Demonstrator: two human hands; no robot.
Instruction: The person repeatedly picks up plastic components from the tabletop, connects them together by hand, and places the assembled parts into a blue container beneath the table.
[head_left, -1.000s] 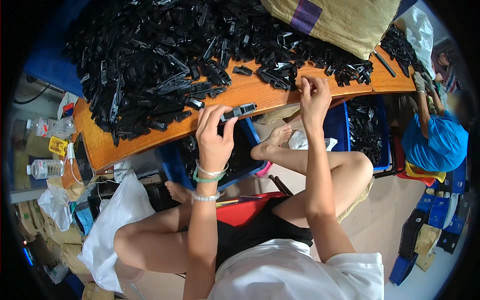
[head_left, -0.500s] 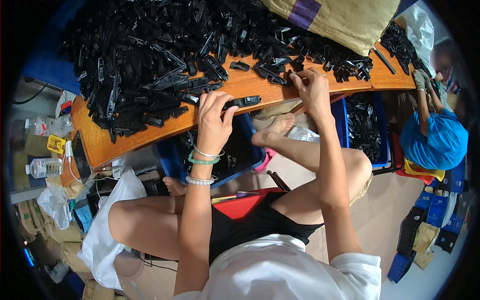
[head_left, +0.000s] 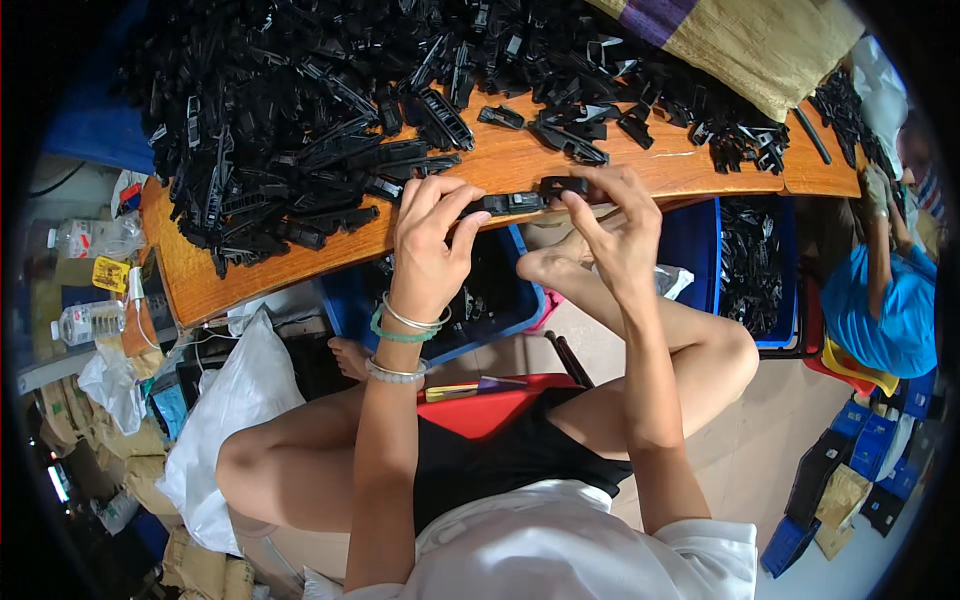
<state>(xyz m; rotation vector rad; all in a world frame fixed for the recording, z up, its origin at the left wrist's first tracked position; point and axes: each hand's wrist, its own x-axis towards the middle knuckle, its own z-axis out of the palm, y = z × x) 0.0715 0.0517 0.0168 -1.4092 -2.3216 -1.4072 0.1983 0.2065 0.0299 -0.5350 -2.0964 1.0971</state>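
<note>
Near the front edge of the wooden table, my left hand (head_left: 435,222) pinches one end of a long black plastic part (head_left: 512,203). My right hand (head_left: 622,222) grips a smaller black plastic piece (head_left: 564,186) between thumb and fingers. This piece lies right against the long part's free end; I cannot tell whether the two are joined. Behind my hands, a large heap of black plastic parts (head_left: 290,110) covers much of the tabletop. A few single parts, such as a short black part (head_left: 501,117), lie apart from it.
Blue bins (head_left: 752,265) with black parts stand below the table edge. A tan woven sack (head_left: 750,50) lies over the heap at the back right. A co-worker in a blue shirt (head_left: 880,310) sits at the far right. Plastic bottles (head_left: 92,322) stand at the left.
My right hand has come from the tabletop toward my left hand, bringing the small black piece to the long part's end. The whole view has shifted slightly.
</note>
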